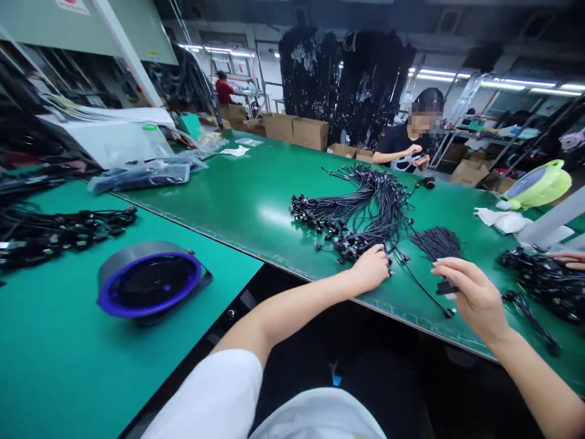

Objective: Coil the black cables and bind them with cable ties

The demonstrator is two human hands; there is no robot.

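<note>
A large pile of black cables [384, 207] with connectors at their ends lies on the green table. My left hand [372, 268] is at the near end of this pile, its fingers closed on black cable ends; its fingertips are partly hidden. To the right, my right hand [478, 299] is raised over the table edge, thumb and fingers pinching a small black block-like piece [446, 288]. A single cable's connector [450, 313] rests on the table just below that hand. Beyond the right hand lies a bunch of straight black wires [437, 242].
At left, a purple-rimmed fan [153, 283] and more black cables [59, 235] sit on another green surface. A second cable heap [543, 283] lies at right, beside another person's hand [571, 259]. A yellow-green fan [537, 186] stands behind. Across the table is a co-worker [406, 143].
</note>
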